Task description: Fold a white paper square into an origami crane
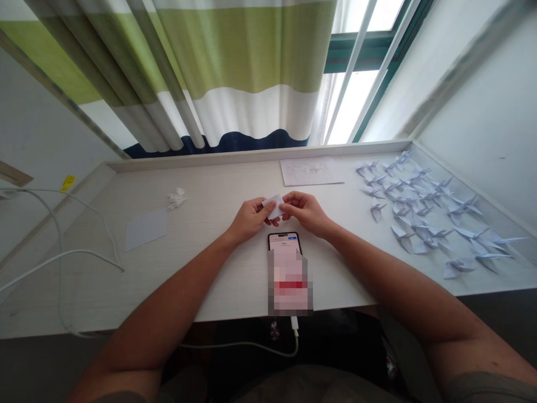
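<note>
A small folded piece of pale paper (pixel 274 205) is held just above the white desk (pixel 210 263), pinched from both sides. My left hand (pixel 250 219) grips its left edge with thumb and fingers closed. My right hand (pixel 306 211) grips its right edge the same way. Right below the hands a phone (pixel 288 271) lies flat on the desk with its screen lit, plugged into a white cable at its near end.
Many folded paper cranes (pixel 423 215) cover the desk's right side. A flat pale sheet (pixel 146 228) and a crumpled scrap (pixel 178 198) lie at left, a printed sheet (pixel 311 170) at the back. White cables (pixel 59 257) trail off the left edge. Striped curtain and window stand behind.
</note>
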### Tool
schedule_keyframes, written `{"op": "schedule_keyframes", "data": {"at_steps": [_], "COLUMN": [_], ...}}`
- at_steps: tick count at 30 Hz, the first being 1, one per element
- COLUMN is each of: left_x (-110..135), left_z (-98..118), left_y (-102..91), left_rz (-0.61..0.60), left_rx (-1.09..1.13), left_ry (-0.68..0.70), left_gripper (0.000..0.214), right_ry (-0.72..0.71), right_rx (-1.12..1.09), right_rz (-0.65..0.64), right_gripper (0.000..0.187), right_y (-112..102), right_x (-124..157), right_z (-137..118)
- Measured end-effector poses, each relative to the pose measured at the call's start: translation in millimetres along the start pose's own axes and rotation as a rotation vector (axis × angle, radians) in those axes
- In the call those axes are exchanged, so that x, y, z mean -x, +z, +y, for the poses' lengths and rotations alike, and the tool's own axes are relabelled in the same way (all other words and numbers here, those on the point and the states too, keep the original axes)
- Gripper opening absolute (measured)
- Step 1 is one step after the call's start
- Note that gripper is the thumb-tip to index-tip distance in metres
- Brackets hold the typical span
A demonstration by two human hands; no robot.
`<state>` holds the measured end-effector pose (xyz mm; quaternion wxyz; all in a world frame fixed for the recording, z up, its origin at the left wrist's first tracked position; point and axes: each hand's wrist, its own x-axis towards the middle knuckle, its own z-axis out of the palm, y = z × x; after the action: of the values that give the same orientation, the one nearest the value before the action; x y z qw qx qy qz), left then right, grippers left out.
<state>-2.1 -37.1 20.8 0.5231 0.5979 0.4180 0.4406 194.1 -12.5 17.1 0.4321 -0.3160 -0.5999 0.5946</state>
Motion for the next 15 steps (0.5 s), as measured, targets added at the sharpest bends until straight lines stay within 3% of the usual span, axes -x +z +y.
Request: {"op": "schedule_keyframes", "data": {"at_steps": [5, 11, 15], "left_x": [1.8, 2.6, 3.7], "left_z": [1.0, 2.9, 4.6], "left_y": [5.5, 6.6, 5.6], "left_rz": [-0.07, 0.124, 0.141], "left_rx": [0.102, 0.031, -0.029], "left_ry": [-0.101, 0.142, 0.196], "left_gripper": [0.058, 0.051, 0.042], "right_ry": [0.008, 0.029, 0.047], "right_rx": [-0.051, -0.128, -0.169], "right_rz": [-0.013, 0.06, 0.06], "right_gripper": [0.045, 0.045, 0.044], "right_y": [1.2, -0.5, -0.5], "right_x": [-0.4, -0.9, -1.1], "right_z": [0.4, -1.7, -1.3]}}
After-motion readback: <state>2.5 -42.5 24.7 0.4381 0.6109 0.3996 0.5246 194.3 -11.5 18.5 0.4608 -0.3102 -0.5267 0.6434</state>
